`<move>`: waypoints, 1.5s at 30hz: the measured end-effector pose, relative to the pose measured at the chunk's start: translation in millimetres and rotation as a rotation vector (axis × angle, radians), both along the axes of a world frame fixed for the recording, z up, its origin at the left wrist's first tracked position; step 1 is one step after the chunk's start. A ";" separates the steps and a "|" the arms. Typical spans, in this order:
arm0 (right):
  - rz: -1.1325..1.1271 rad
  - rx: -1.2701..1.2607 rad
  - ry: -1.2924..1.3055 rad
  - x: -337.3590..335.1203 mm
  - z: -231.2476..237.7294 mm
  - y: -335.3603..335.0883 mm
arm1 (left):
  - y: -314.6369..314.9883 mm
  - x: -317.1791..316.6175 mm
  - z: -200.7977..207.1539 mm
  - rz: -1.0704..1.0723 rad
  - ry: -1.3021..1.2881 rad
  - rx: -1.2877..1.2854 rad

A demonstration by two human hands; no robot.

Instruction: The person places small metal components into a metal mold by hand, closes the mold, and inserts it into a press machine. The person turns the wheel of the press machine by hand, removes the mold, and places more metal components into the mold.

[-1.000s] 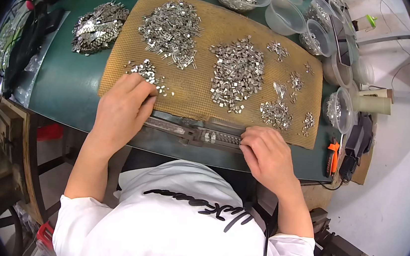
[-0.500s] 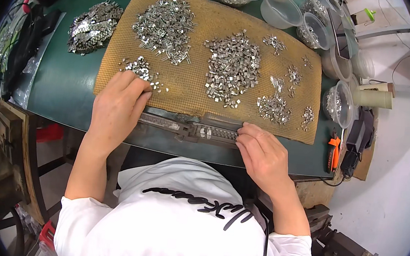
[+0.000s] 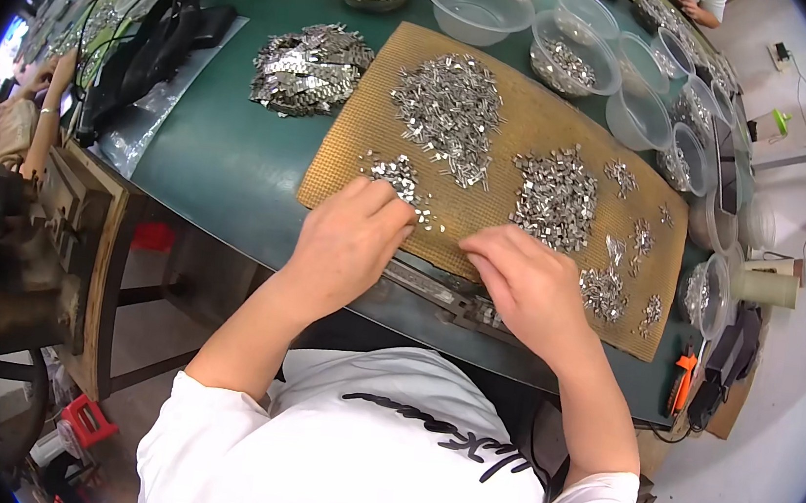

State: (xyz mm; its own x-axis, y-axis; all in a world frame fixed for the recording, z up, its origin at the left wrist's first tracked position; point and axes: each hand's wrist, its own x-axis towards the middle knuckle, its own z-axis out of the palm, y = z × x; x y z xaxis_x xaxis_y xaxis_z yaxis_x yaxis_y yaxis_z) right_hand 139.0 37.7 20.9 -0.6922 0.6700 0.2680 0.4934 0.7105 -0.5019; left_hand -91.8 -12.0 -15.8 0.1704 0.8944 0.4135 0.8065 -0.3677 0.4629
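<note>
My left hand (image 3: 351, 236) is at the near left part of a ridged tan mat (image 3: 355, 143), beside a small scatter of shiny metal pieces (image 3: 396, 174). Its fingertips are bent together, and whatever they pinch is hidden. My right hand (image 3: 532, 285) hovers over the mat's near edge, thumb and fingers closed toward each other; I cannot make out anything between them. Below both hands a long dark metal fixture (image 3: 424, 286) with a channel lies along the table edge, its right part covered by my right hand.
On the mat are a heap of thin metal pins (image 3: 447, 109), a heap of small metal blocks (image 3: 556, 199) and smaller piles. A stack of linked metal strips (image 3: 309, 70) lies left. Clear plastic bowls (image 3: 478, 9) line the far side. Orange-handled pliers (image 3: 682, 381) lie right. Another person sits far left.
My right hand has left the fixture's right end and come leftward over the mat edge, nearer my left hand. My left hand stays by the small scatter. The whole view has turned.
</note>
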 end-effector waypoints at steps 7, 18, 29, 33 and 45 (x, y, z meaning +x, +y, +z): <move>-0.046 0.039 -0.135 -39.1 -17.2 9.7 | 0.6 -8.9 -2.5 -0.007 -0.032 0.020; -0.127 0.061 -0.119 3.1 -14.9 4.4 | 6.8 2.9 -11.6 -0.021 -0.029 -0.028; -0.176 0.027 -0.040 109.0 -22.0 -38.7 | 18.2 26.7 -15.4 -0.009 -0.148 -0.034; -0.210 0.065 -0.041 110.5 -26.7 -48.9 | 13.0 44.1 -10.9 -0.082 -0.237 -0.050; -0.274 -0.003 0.039 120.2 -28.8 -55.3 | 6.0 119.5 -9.5 -0.453 -0.232 -0.007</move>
